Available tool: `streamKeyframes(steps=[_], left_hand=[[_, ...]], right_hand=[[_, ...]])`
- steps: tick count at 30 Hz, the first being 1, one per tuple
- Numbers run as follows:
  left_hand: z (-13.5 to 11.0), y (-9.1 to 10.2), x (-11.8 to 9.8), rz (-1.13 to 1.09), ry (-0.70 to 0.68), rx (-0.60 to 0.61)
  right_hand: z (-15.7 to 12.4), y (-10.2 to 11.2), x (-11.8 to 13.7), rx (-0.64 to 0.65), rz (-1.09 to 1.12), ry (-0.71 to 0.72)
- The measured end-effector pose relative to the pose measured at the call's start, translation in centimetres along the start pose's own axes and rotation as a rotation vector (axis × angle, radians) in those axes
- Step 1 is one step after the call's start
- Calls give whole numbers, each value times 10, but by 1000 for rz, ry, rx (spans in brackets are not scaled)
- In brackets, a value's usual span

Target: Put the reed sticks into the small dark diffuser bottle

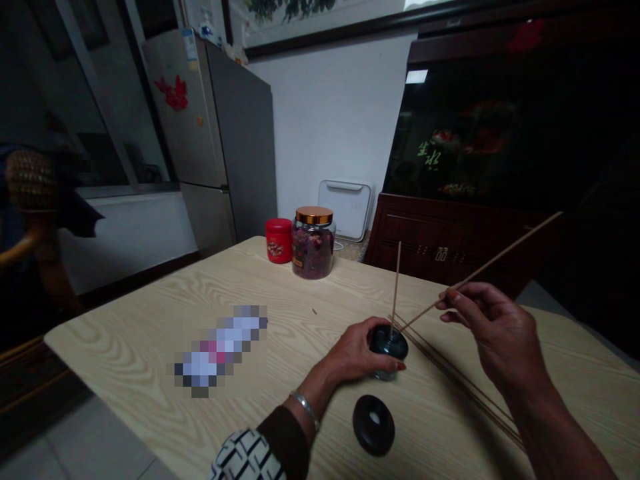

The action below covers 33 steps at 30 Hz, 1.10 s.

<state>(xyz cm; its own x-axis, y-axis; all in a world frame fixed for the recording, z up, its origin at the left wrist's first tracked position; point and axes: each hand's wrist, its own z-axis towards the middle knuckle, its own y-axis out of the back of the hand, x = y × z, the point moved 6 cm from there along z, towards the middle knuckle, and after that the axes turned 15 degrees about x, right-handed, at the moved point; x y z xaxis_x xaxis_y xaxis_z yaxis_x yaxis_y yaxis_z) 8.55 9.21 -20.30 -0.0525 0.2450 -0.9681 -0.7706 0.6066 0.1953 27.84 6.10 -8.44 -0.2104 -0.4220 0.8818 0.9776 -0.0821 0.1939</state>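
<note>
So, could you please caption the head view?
Left hand grips a dark bottle; right hand holds a stick at its mouth.

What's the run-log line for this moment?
left grip: around small bottle | right grip: holding thin stick, lower end at the bottle | second stick: standing in bottle | dark disc: on table

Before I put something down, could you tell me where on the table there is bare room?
The table has a wide bare patch between the pixelated item and the red canister, another between that item and the left hand. It is crowded around the glass bottle, with loose sticks and a dark round lid close by.
</note>
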Motion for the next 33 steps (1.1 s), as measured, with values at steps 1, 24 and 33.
streamKeyframes(steps=[1,24,33], left_hand=[[0,0,0,5,-2,-1],[-1,0,2,-2,-16,3],[1,1,3,20,-11,-2]], right_hand=[[0,-4,-1,21,-8,0],[-7,41,-113,666,-1239,-537],[-12,31,-129,713,-1331,-591]])
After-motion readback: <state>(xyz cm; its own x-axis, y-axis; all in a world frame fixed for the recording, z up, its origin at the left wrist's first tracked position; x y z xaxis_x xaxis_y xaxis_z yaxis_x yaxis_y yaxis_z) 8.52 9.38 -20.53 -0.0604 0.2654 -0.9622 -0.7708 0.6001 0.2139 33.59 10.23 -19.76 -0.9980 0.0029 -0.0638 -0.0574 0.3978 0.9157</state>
